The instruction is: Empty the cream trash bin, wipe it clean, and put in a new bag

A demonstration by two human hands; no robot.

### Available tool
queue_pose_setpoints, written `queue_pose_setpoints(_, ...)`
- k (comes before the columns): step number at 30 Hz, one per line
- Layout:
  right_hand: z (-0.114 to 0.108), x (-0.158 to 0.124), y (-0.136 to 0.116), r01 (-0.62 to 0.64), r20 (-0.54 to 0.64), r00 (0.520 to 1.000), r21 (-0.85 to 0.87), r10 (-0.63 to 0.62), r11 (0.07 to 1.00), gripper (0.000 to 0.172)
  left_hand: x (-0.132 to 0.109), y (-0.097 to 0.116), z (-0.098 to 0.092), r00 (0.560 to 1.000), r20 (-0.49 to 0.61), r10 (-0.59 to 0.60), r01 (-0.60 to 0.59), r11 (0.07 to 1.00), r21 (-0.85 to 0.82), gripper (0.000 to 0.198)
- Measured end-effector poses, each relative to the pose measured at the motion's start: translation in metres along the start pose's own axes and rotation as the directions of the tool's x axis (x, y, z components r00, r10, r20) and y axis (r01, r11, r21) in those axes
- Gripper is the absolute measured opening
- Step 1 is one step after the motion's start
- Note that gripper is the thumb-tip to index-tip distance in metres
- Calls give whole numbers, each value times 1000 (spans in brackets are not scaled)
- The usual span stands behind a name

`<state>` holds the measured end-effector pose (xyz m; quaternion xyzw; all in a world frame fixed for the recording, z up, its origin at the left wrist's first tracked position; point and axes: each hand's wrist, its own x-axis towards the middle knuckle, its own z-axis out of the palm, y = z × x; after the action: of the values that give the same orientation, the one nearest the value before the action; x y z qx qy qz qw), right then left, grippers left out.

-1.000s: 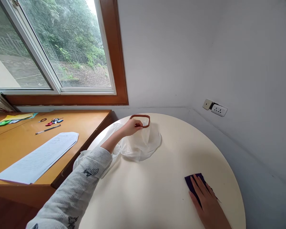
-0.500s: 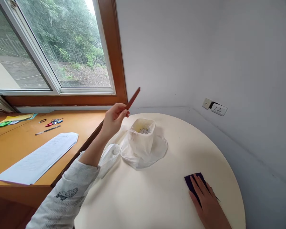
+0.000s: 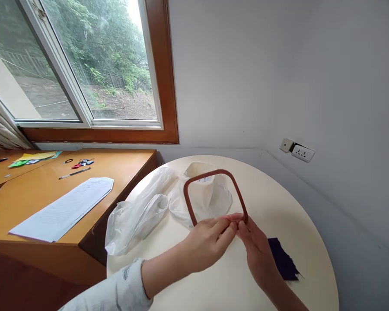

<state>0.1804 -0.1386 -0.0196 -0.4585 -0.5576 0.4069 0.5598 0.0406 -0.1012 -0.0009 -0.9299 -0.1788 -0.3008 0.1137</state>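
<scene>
Both hands meet on a reddish-brown rounded-square ring, held upright above the table. My left hand is closed at its lower edge, and my right hand grips its lower right corner. The lower edge is mostly hidden by the fingers. Behind the ring stands a small cream bin draped in a thin white plastic bag that spreads around its base. A dark purple cloth with frayed edges lies flat beside my right wrist, partly covered by it.
Crumpled clear-white plastic bags lie at the left side of the round cream table. A wooden desk adjoins it, holding papers, a pen and keys. A wall socket is at right.
My left hand has come down and right with the ring, which now faces me instead of edge-on. My right hand has left the purple cloth and taken hold of the ring.
</scene>
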Motion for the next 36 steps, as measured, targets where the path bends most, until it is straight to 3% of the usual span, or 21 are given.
queue_pose_setpoints(5,-14,23,-3,-37,-1,999,44,37,998,30,-7,-6,-26,994,46,97,-100,992,71,23)
queue_pose_setpoints(10,-36,38,-16,-78,186,978,-83,92,993,31,-24,-17,-55,978,84,192,-205,960,190,17)
queue_pose_setpoints(15,-39,42,-19,-92,303,940,-216,156,972,38,-30,-25,-73,931,199,306,-338,928,158,18)
queue_pose_setpoints(19,-35,44,-21,-95,350,920,-229,173,969,42,-28,-26,-77,901,247,358,-393,913,110,9)
queue_pose_setpoints(22,-33,46,-23,-112,374,910,-188,177,976,43,-28,-27,-73,888,271,373,-409,908,88,16)
queue_pose_setpoints(26,-35,49,-23,-88,317,941,-120,122,989,46,-28,-25,-65,897,257,359,-393,915,92,21)
queue_pose_setpoints(29,-37,47,-17,-65,249,964,-106,89,992,47,-25,-29,-61,920,231,316,-347,932,108,18)
queue_pose_setpoints(31,-38,44,-9,-74,206,974,-110,96,991,47,-20,-39,-56,954,199,223,-251,960,126,16)
queue_pose_setpoints(34,-38,37,5,-108,120,986,-102,120,989,49,-8,-67,-41,995,97,-18,3,988,156,20)
queue_pose_setpoints(36,-37,33,13,-131,91,986,-82,138,988,49,2,-90,-27,979,55,-199,189,971,150,26)
